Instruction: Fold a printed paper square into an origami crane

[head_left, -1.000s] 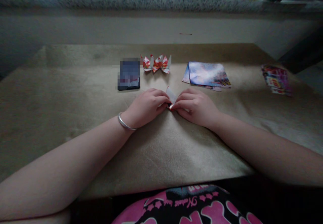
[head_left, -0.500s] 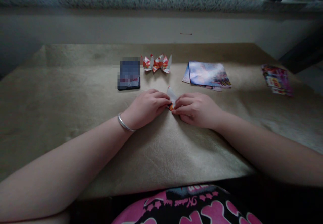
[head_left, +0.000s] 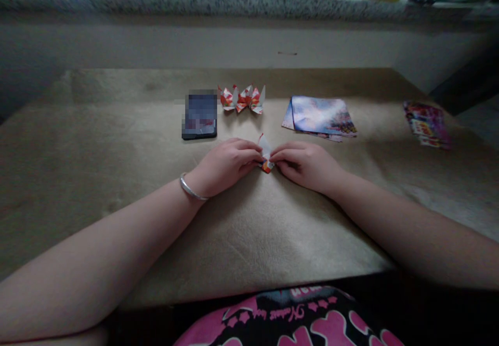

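Between my two hands, at the middle of the table, is a small piece of folded origami paper, white at its upright point and orange-red patterned below. My left hand, with a silver bangle at the wrist, pinches its left side. From the right, my right hand closes its thumb and fingers on the other side. The fingertips cover parts of the folds. Just beyond stand several red-and-white folded paper cranes in a row.
Left of the cranes lies a dark phone-like device, partly blurred. A stack of printed picture sheets is to the right, and colourful packets lie near the right edge. Behind runs a stone sill holding assorted items.
My right fingers have shifted up and off the lower tip of the folded paper, so more of its orange pattern shows. My left hand has barely moved.
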{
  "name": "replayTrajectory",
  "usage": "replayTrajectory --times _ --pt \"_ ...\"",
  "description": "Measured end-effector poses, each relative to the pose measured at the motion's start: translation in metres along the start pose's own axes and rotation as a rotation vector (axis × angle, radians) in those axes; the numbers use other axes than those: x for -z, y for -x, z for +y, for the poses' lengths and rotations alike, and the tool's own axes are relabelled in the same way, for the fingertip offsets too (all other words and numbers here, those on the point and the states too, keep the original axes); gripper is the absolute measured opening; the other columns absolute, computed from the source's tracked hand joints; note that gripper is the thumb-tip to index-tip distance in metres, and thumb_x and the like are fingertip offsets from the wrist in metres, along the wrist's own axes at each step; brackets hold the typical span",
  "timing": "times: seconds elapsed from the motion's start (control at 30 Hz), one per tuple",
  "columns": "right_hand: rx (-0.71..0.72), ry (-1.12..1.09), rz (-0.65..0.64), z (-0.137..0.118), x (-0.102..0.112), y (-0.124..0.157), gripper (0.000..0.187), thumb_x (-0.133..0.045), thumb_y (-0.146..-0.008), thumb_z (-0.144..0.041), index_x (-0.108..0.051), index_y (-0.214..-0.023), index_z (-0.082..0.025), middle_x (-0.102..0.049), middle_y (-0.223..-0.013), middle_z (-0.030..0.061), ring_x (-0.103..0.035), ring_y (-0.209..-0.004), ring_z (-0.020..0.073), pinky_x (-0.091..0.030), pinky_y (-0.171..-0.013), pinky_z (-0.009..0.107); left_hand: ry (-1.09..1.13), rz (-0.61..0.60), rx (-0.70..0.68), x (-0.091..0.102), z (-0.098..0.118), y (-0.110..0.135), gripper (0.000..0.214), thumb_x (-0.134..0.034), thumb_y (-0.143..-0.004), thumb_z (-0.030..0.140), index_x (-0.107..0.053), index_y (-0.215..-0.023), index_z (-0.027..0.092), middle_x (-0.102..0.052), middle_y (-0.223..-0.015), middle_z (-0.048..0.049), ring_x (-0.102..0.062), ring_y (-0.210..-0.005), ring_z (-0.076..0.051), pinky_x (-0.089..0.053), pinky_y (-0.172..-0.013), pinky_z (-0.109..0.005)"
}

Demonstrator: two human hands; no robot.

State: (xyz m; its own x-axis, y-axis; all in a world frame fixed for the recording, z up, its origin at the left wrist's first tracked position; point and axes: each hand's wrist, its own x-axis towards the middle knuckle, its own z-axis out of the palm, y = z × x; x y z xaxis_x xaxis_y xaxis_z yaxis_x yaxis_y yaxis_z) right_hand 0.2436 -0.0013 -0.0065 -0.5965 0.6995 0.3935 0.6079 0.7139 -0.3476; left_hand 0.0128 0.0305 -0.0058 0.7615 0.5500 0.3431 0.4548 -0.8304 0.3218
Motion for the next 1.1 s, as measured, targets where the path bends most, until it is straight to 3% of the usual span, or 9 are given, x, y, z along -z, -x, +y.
replayTrajectory --times 0.23,0.4,0.57,0.77,1.1 --pt "0.104 0.147 -0.051 -0.003 0.000 0.000 0.021 -0.051 -0.090 -0.019 -0.072 -0.097 -0.019 -0.071 -0.104 0.0096 -0.065 -0.095 0.0219 -0.052 -0.084 0.036 -0.044 0.011 0.051 -0.002 0.004 0.001 0.020 -0.052 -0.092 0.028 -0.069 -0.094 0.018 -0.065 -0.092 -0.0065 -0.061 -0.081 -0.015 -0.048 -0.073 -0.025" --pt "0.185 0.197 -0.049 -0.004 0.000 -0.001 0.024 -0.048 -0.091 -0.017 -0.071 -0.098 -0.018 -0.072 -0.103 0.0087 -0.063 -0.105 0.0226 -0.052 -0.091 0.036 -0.060 0.007 0.055 -0.001 0.006 0.000 0.019 -0.052 -0.092 0.026 -0.069 -0.094 0.018 -0.066 -0.093 -0.0065 -0.061 -0.083 -0.016 -0.048 -0.075 -0.026" --pt "0.142 0.186 -0.008 -0.004 0.000 -0.001 0.023 -0.050 -0.090 -0.019 -0.071 -0.099 -0.018 -0.071 -0.108 0.0087 -0.065 -0.101 0.0206 -0.053 -0.090 0.035 -0.073 0.012 0.083 0.000 0.007 0.001 0.019 -0.054 -0.091 0.024 -0.070 -0.099 0.017 -0.070 -0.101 -0.0086 -0.064 -0.091 -0.020 -0.051 -0.083 -0.032" --pt "0.060 0.180 -0.015 -0.003 0.000 0.000 0.028 -0.050 -0.091 -0.024 -0.071 -0.108 -0.018 -0.070 -0.114 0.0093 -0.065 -0.106 0.0213 -0.053 -0.093 0.036 -0.054 0.007 -0.020 -0.001 0.004 0.001 0.024 -0.053 -0.091 0.019 -0.067 -0.109 0.016 -0.069 -0.113 -0.0083 -0.064 -0.103 -0.020 -0.050 -0.096 -0.035" --pt "0.055 0.183 -0.101 -0.003 -0.003 -0.002 0.036 -0.043 -0.092 -0.020 -0.065 -0.121 -0.016 -0.066 -0.124 0.0093 -0.060 -0.117 0.0211 -0.048 -0.103 0.037 -0.210 -0.033 -0.058 0.001 0.012 0.002 0.030 -0.048 -0.090 0.017 -0.065 -0.115 0.015 -0.068 -0.113 -0.0102 -0.064 -0.102 -0.021 -0.053 -0.092 -0.036"
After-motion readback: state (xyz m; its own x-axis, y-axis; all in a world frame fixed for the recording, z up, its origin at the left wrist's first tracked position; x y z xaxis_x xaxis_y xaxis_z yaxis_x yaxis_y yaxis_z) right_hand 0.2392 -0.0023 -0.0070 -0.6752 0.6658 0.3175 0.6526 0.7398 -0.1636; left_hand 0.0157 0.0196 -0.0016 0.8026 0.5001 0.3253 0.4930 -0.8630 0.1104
